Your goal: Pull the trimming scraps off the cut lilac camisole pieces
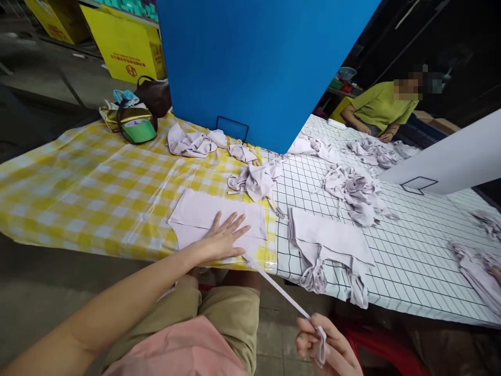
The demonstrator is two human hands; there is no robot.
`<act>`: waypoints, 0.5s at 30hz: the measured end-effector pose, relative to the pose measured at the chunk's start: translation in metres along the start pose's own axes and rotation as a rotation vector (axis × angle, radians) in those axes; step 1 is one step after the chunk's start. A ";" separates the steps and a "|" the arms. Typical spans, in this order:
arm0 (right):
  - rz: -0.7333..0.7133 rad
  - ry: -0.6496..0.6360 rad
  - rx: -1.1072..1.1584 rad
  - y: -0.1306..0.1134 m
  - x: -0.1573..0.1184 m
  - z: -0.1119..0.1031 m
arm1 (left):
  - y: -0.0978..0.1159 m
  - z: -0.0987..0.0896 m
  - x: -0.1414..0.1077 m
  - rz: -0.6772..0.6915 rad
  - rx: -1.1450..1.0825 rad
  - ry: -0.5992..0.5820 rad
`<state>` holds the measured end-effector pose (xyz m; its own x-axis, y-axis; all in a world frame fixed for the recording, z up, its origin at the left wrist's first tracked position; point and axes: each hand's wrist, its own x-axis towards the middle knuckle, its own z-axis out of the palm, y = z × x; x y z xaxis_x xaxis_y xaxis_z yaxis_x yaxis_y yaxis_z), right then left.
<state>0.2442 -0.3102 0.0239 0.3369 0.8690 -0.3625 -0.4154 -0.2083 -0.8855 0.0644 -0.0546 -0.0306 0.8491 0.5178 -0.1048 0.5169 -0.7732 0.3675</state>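
Observation:
A pale lilac fabric piece (pixel 199 214) lies spread flat near the front edge of the table. Pressing on it with fingers spread is my left hand (pixel 225 237). From its lower right corner a narrow fabric strap (pixel 279 290) runs taut, down past the table edge. My right hand (pixel 326 342) pinches the far end of that strap, out beyond the edge, and a short folded end hangs from the fingers. Just right of the spread piece is a neat stack of similar lilac pieces (pixel 329 237), their straps dangling over the edge.
Crumpled lilac pieces (pixel 256 180) lie behind, with another heap (pixel 352 193) to the right. A blue panel (pixel 250 68) and a white panel (pixel 450 156) stand on the table. A person in a green shirt (pixel 381 107) sits across; another person's hand (pixel 496 272) shows at right.

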 end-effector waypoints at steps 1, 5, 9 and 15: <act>-0.013 0.023 0.013 -0.003 0.004 0.007 | -0.001 0.001 0.000 0.002 0.002 0.001; -0.085 0.093 -0.057 -0.011 0.023 0.031 | 0.010 -0.001 -0.004 0.017 -0.014 0.060; -0.163 0.146 -0.373 -0.013 0.034 0.047 | 0.048 -0.015 -0.017 0.225 -0.174 0.249; -0.263 0.113 -0.796 -0.012 0.044 0.067 | 0.087 -0.035 -0.029 0.273 -0.717 0.205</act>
<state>0.2078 -0.2395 0.0379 0.4398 0.8919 -0.1056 0.3930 -0.2968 -0.8703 0.0808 -0.1243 0.0369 0.8627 0.4546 0.2214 0.0377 -0.4944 0.8684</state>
